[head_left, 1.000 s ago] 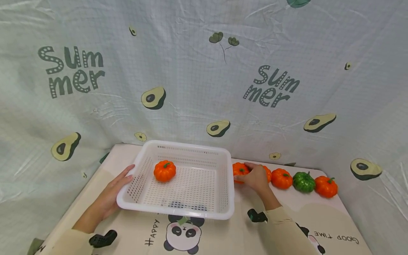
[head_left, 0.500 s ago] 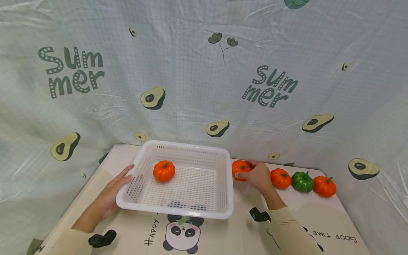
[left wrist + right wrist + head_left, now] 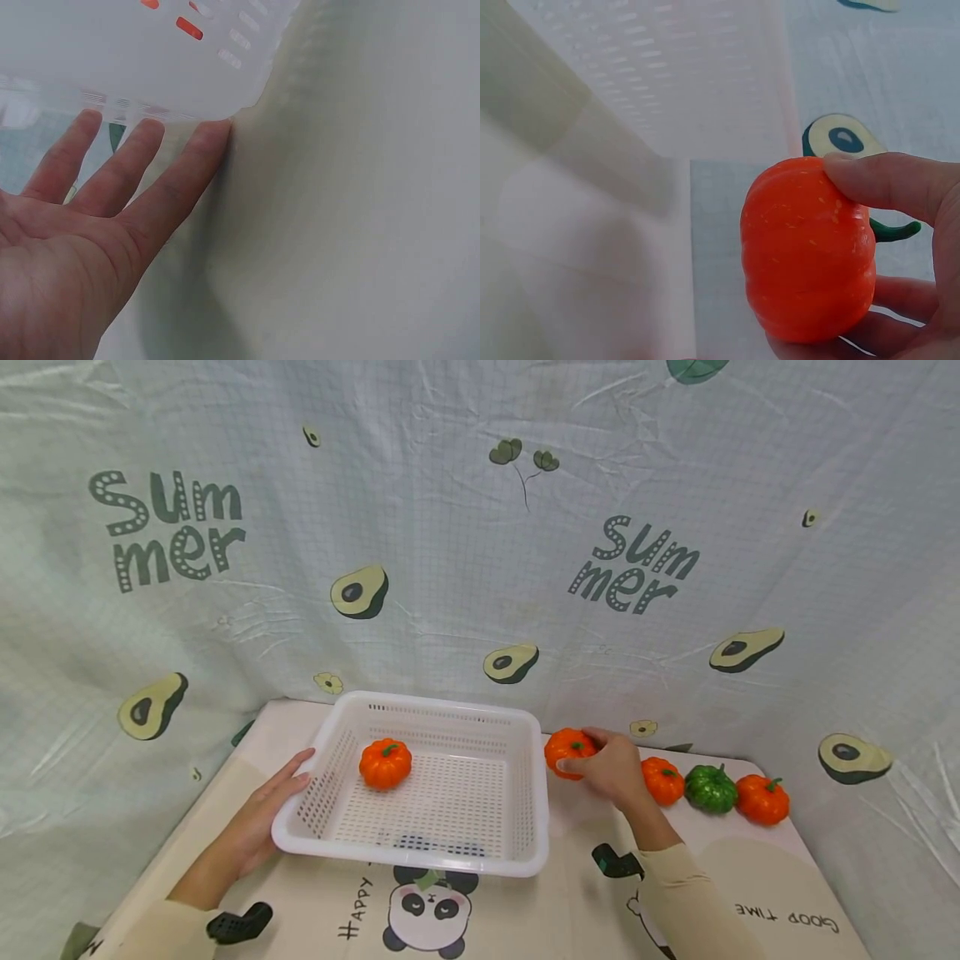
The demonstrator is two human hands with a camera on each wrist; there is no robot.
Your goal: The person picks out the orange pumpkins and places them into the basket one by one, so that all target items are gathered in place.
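A white plastic basket [image 3: 408,858] stands on the table with one orange toy pumpkin [image 3: 386,764] in its left part. Beside its left wall is my left hand [image 3: 258,814]. In the left wrist view its fingers [image 3: 176,180] reach out nearly straight, fingertips right at the basket's lower edge. My right hand [image 3: 617,771] grips another orange pumpkin [image 3: 567,752] just right of the basket. The right wrist view shows the thumb on top of this pumpkin [image 3: 806,255] and the other fingers below, its green stem toward the palm.
Right of my right hand, a row runs along the table's back edge: an orange pumpkin [image 3: 662,780], a green one [image 3: 711,788] and another orange one [image 3: 763,799]. A printed fabric curtain [image 3: 442,527] rises behind the table.
My right hand has closed round the orange pumpkin beside the basket and raised it a little. The pumpkin just right of it is now hidden behind the hand. My left hand stays put.
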